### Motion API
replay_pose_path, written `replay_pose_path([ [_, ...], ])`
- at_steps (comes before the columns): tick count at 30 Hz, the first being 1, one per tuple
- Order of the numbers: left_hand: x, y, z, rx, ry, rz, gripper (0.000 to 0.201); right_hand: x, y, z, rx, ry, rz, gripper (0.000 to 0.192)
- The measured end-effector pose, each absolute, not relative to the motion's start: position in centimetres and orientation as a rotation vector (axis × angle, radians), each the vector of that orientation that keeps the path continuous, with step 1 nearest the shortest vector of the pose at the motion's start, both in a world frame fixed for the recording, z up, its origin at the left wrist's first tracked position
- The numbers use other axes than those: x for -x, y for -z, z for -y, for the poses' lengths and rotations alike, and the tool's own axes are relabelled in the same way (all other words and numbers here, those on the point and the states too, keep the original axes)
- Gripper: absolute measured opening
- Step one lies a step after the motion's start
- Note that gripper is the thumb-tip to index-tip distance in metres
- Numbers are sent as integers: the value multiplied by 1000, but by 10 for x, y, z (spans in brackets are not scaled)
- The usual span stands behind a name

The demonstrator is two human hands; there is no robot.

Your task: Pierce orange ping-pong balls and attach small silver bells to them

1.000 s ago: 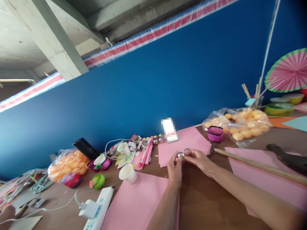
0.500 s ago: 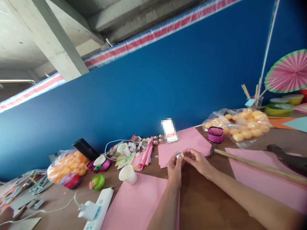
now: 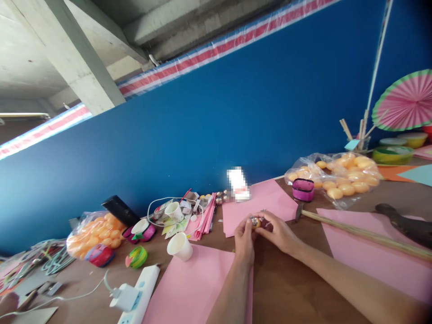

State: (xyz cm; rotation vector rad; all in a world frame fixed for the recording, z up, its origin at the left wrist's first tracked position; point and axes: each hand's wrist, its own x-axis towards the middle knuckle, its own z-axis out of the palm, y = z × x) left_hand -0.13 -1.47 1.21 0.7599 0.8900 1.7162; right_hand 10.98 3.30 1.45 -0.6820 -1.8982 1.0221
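The left hand (image 3: pixel 243 235) and right hand (image 3: pixel 278 231) meet fingertip to fingertip, their grip closed on a small round bead (image 3: pixel 255 221) held just above the counter (image 3: pixel 286 288). Pinched so lightly, it could slip and roll off among the pink paper sheets (image 3: pixel 259 202) just beyond the grip. No writing is readable.

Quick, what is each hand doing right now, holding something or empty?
Left hand: fingers closed on a small round metallic piece, pinched at the fingertips.
Right hand: fingers closed on the same small piece from the other side.
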Motion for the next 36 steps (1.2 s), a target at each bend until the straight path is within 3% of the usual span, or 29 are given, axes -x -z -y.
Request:
replay_pose_path([
  [12,-1,-15,15,-815,-1676,-946,36,-111,-20,-32,666,-967,1903,31],
  [21,-1,-13,16,-993,-1638,-1090,35,-111,-11,-36,700,-662,1948,26],
  [27,1,-7,13,-932,-1657,-1125,38,-106,-8,-34,685,-675,1963,26],
  [36,0,-11,19,-721,-1793,-1026,37,-106,-8,-29,748,-865,1951,44],
])
